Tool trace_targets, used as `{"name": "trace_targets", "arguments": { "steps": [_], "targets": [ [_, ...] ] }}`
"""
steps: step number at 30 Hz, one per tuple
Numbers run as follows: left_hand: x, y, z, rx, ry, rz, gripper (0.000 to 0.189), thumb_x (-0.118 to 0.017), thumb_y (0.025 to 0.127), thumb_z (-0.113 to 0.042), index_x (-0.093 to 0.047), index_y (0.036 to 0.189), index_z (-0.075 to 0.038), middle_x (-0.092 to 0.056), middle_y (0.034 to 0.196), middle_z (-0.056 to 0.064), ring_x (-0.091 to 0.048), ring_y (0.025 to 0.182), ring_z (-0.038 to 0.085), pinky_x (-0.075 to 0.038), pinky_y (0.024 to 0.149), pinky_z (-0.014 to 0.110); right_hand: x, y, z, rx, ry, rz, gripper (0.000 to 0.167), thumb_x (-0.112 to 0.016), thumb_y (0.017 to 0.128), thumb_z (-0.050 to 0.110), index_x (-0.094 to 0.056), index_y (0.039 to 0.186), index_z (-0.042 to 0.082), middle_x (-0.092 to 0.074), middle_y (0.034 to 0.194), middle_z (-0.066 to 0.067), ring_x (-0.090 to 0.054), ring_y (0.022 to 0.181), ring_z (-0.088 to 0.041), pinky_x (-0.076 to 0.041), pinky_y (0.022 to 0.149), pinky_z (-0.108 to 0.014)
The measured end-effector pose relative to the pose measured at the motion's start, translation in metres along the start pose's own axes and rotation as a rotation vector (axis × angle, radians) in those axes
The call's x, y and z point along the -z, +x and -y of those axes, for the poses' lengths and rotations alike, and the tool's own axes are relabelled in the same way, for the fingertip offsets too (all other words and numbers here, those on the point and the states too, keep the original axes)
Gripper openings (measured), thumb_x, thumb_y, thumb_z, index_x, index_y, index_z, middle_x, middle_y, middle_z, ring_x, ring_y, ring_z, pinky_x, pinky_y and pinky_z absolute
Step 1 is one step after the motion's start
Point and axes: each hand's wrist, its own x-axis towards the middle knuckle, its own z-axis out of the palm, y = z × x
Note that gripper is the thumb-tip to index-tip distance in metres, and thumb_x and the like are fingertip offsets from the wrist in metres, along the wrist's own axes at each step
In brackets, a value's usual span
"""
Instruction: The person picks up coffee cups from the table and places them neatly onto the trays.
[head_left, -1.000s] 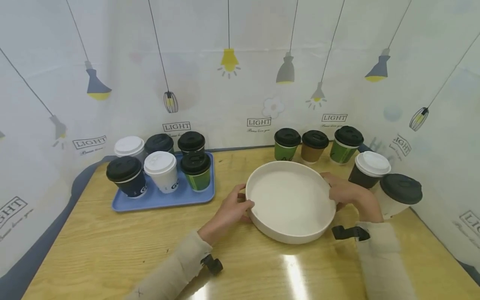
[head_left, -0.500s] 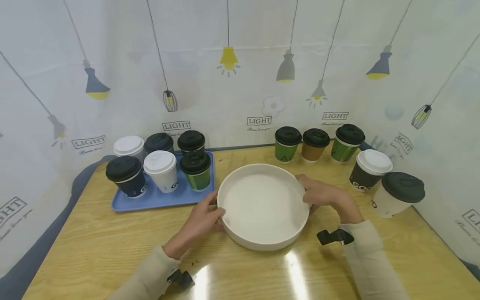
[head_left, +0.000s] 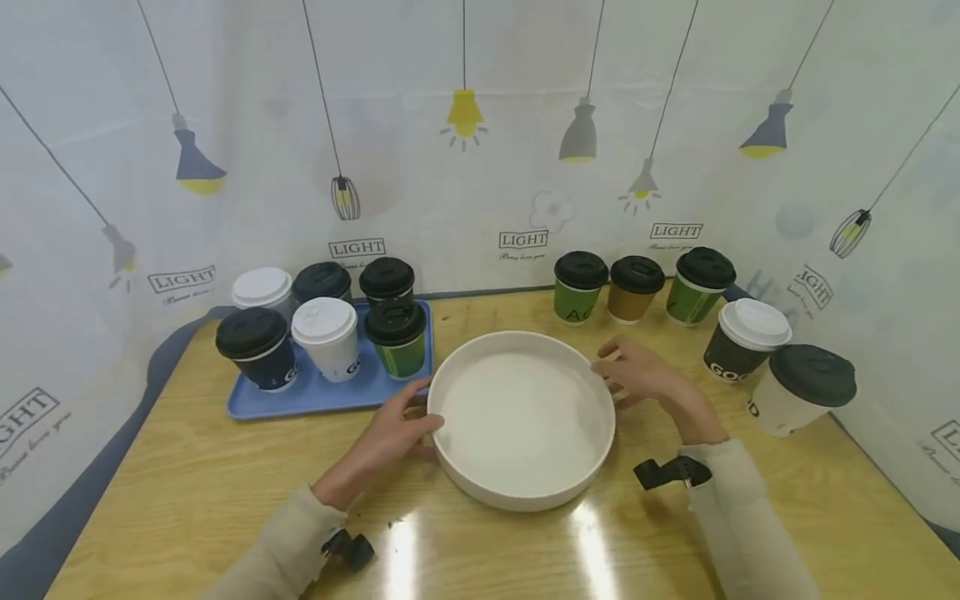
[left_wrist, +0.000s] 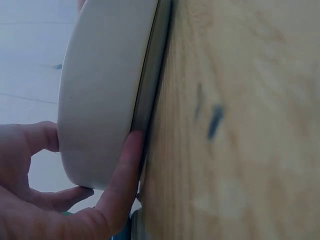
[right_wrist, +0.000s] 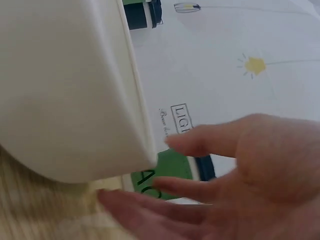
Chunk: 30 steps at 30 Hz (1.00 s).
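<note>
A round, shallow white tray (head_left: 522,421) with a raised rim lies flat at the middle of the wooden table. At its left side my left hand (head_left: 386,433) holds the rim; in the left wrist view a finger (left_wrist: 131,150) reaches the bottom edge of the wall while the thumb (left_wrist: 47,135) meets the upper edge. My right hand (head_left: 641,375) is at the right side with its fingers spread and bent loosely, right beside the rim. In the right wrist view, a gap shows between those fingers (right_wrist: 185,140) and the tray wall (right_wrist: 75,100).
A blue tray (head_left: 300,404) at the left bears several lidded paper cups. Along the back right stand a green cup (head_left: 577,300), a brown cup (head_left: 630,302) and another green one. A black cup (head_left: 731,358) and a white cup (head_left: 783,408) stand right of my right hand.
Both hands have brought the round tray leftward and toward me, away from the cups at the right. My right hand has since let go of the rim and its fingers have spread.
</note>
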Motion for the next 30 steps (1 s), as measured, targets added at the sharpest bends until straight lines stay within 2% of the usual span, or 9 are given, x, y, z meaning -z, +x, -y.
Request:
{"name": "trace_targets", "arguments": {
  "steps": [4,6,10,13,17,20,22,26,30],
  "targets": [
    [0.003,0.0,0.0,0.005,-0.017,0.027,0.07,-0.062,0.098,-0.007,-0.033,0.161,-0.01,-0.046,0.147,0.03,-0.065,0.113,0.033,-0.067,0.079,0.043,0.007,0.017,-0.01,0.167,0.131,-0.172,0.062,-0.052,0.107,0.019,-0.025,0.157,-0.005,-0.043,0.148,-0.036,-0.054,0.132,-0.048,-0.059,0.102,-0.052],
    [0.004,0.0,-0.001,0.011,-0.033,0.044,0.07,-0.063,0.098,-0.007,-0.032,0.161,-0.01,-0.045,0.147,0.03,-0.066,0.11,0.032,-0.067,0.082,0.043,0.011,0.027,-0.014,0.24,0.133,-0.249,0.067,-0.056,0.106,0.019,-0.022,0.16,0.0,-0.039,0.153,-0.034,-0.048,0.138,-0.049,-0.054,0.108,-0.057],
    [0.006,0.001,-0.003,0.02,-0.051,0.06,0.072,-0.064,0.098,-0.009,-0.031,0.161,-0.011,-0.044,0.148,0.03,-0.066,0.109,0.031,-0.066,0.084,0.044,0.019,0.052,-0.012,0.302,0.004,-0.405,0.082,-0.065,0.101,0.027,-0.016,0.165,0.012,-0.035,0.159,-0.032,-0.042,0.143,-0.051,-0.045,0.112,-0.066],
    [0.007,0.001,-0.004,0.025,-0.059,0.06,0.072,-0.065,0.097,-0.008,-0.03,0.161,-0.01,-0.044,0.148,0.031,-0.066,0.109,0.031,-0.066,0.084,0.045,0.022,0.07,-0.007,0.285,-0.117,-0.489,0.094,-0.072,0.096,0.037,-0.013,0.166,0.017,-0.043,0.154,-0.031,-0.052,0.129,-0.051,-0.048,0.105,-0.066],
    [0.008,0.001,-0.005,0.036,-0.064,0.07,0.073,-0.066,0.097,-0.009,-0.031,0.161,-0.011,-0.045,0.148,0.03,-0.067,0.109,0.03,-0.066,0.084,0.045,0.025,0.086,0.0,0.212,-0.174,-0.476,0.111,-0.075,0.091,0.048,0.002,0.167,0.024,-0.044,0.154,-0.034,-0.054,0.124,-0.056,-0.048,0.102,-0.069],
    [0.008,0.001,-0.006,0.035,-0.06,0.077,0.074,-0.066,0.096,-0.011,-0.03,0.161,-0.012,-0.045,0.149,0.03,-0.067,0.109,0.029,-0.066,0.085,0.045,0.029,0.094,0.004,0.161,-0.172,-0.418,0.12,-0.077,0.089,0.051,0.014,0.165,0.028,-0.031,0.162,-0.035,-0.041,0.138,-0.059,-0.042,0.11,-0.073],
    [0.008,0.001,-0.006,0.029,-0.056,0.084,0.074,-0.066,0.097,-0.011,-0.03,0.161,-0.011,-0.044,0.149,0.031,-0.067,0.108,0.028,-0.066,0.084,0.045,0.032,0.099,0.006,0.15,-0.178,-0.381,0.123,-0.077,0.09,0.05,0.019,0.164,0.029,-0.024,0.165,-0.034,-0.037,0.142,-0.059,-0.039,0.114,-0.073],
    [0.009,0.0,-0.006,0.026,-0.056,0.09,0.073,-0.066,0.098,-0.012,-0.029,0.161,-0.01,-0.043,0.149,0.031,-0.068,0.106,0.028,-0.066,0.084,0.046,0.037,0.109,0.009,0.185,-0.207,-0.341,0.122,-0.076,0.091,0.048,0.021,0.163,0.029,-0.013,0.17,-0.03,-0.034,0.144,-0.058,-0.036,0.116,-0.072],
    [0.012,0.002,-0.004,0.03,-0.058,0.096,0.072,-0.066,0.098,-0.013,-0.031,0.161,-0.013,-0.043,0.15,0.029,-0.068,0.107,0.028,-0.066,0.085,0.045,0.039,0.12,0.008,0.228,-0.202,-0.375,0.116,-0.077,0.091,0.047,0.011,0.166,0.031,-0.013,0.172,-0.025,-0.025,0.15,-0.058,-0.031,0.119,-0.073]
  ]
}}
